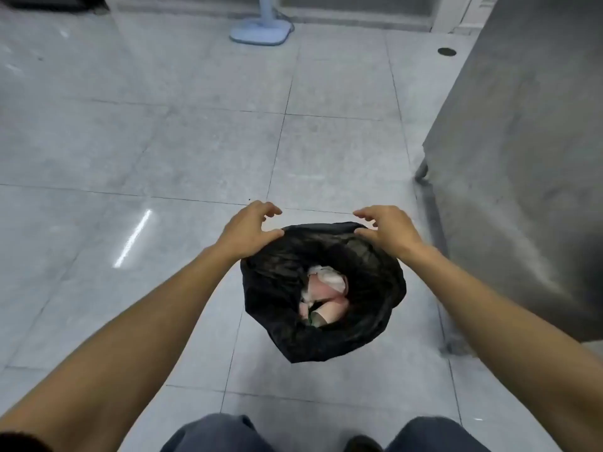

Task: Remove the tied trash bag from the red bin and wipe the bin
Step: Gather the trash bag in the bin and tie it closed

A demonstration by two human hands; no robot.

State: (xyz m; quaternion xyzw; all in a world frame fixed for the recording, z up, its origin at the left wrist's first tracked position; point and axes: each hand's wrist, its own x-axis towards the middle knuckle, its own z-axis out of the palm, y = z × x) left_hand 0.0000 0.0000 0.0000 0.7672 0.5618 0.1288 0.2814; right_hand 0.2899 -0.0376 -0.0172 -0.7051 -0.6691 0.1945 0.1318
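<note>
Hands, left [251,228] and right [386,231], reach loose-fingered over the black bag's [277,288] far edge, maybe touching; next, gather and tie it.

Just under the fingers, the crinkly black plastic trash bag [277,288] holds pink and white crumpled paper [326,295]; pale grey floor tiles [163,141] lie beyond.

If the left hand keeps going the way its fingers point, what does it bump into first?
Probably the right hand. The left hand curls its fingers rightward over the far rim of the black bag; depth is hard to judge.
</note>
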